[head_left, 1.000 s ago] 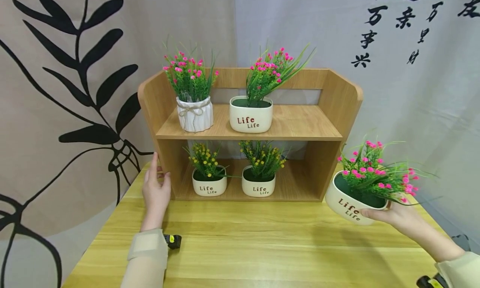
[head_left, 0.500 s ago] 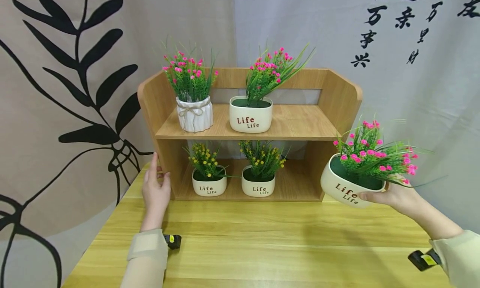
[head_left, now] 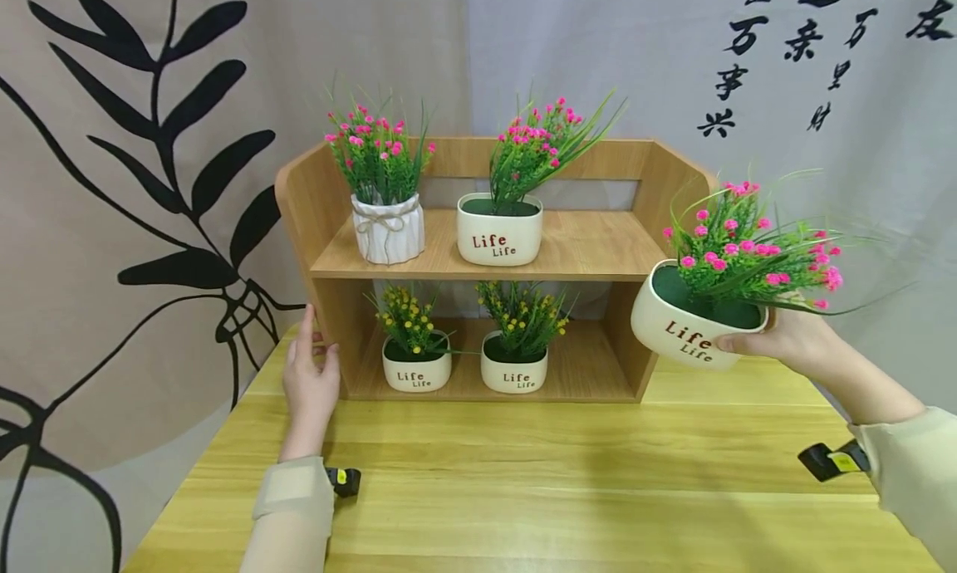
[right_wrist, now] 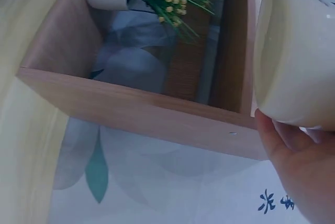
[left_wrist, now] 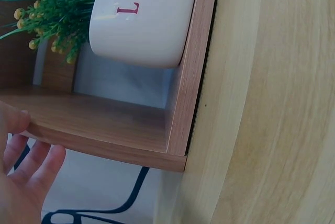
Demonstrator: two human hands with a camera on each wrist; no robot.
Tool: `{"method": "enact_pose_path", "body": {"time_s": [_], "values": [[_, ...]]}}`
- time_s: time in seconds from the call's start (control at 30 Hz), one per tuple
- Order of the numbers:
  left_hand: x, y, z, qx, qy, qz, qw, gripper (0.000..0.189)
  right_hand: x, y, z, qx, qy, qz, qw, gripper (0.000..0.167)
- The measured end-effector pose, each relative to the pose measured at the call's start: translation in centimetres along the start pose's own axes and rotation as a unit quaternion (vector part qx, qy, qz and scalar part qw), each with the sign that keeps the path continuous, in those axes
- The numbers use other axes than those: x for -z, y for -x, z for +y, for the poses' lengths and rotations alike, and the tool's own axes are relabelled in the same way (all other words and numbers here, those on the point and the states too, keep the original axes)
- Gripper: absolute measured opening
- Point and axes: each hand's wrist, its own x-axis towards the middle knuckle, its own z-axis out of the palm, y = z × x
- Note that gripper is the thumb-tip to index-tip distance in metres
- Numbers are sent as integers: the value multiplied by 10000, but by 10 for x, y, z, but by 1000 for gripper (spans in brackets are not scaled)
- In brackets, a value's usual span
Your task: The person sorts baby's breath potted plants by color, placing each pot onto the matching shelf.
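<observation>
My right hand (head_left: pixel 803 336) grips a white oval flowerpot (head_left: pixel 669 328) with pink artificial flowers, thumb on its lettered front. Tilted, the pot hangs in the air at the right end of the two-tier wooden shelf (head_left: pixel 478 267), overlapping its side panel. The right wrist view shows this pot's underside (right_wrist: pixel 275 51) and the fingers (right_wrist: pixel 275 135) under it. My left hand (head_left: pixel 311 382) holds the shelf's left side panel, thumb at the front edge and fingers (left_wrist: pixel 47 166) along the outer face.
On the upper tier stand a white pot with a twine bow (head_left: pixel 389 234) and an oval pot (head_left: pixel 499 234), both pink-flowered. Below are two yellow-flowered pots, left (head_left: pixel 416 369) and right (head_left: pixel 515 369). The shelf stands on a wooden table (head_left: pixel 478 482) before a printed curtain (head_left: pixel 583 50).
My right hand has raised the pink-flowered pot and brought it slightly left, from low beside the shelf to near upper-tier height. The left hand and shelf stay put.
</observation>
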Motion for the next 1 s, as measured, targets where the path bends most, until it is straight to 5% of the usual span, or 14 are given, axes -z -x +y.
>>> {"method": "enact_pose_path", "body": {"time_s": [0.5, 1.0], "values": [[-1, -1, -3, -68, 24, 71, 9999, 79, -7, -47, -23, 74, -569, 103, 9983, 75], [0, 0, 0, -149, -13, 47, 9999, 78, -22, -80, -35, -749, -385, 142, 9963, 71]]}}
